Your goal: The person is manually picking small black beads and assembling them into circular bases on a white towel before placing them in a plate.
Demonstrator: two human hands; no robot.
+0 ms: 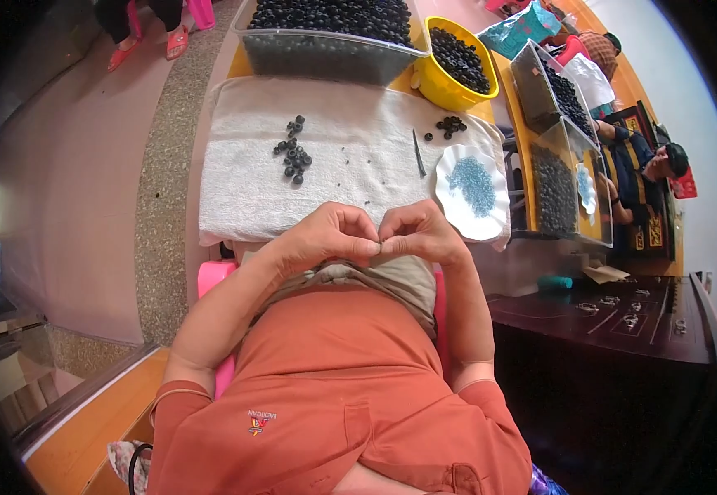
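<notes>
My left hand [338, 233] and my right hand [421, 233] meet thumb to thumb over the near edge of a white towel [243, 198]. Both are closed in a pinch; whatever sits between the fingertips is too small and hidden to name. Beyond the left hand lies a loose group of round black beads [294, 161]. Just right of the right hand rests a white wavy-rimmed plate [497, 223] heaped with small pale-blue pieces [471, 186]. A slim dark pointed tool, perhaps tweezers [418, 153], lies left of the plate. Another cluster of black beads [452, 125] sits beyond the plate.
At the far edge stand a clear bin [325, 51] and a yellow bucket [467, 97], both full of black beads. More clear bins [552, 186] line the table to the right, where another person [639, 165] sits. A dark tabletop [614, 322] lies at lower right.
</notes>
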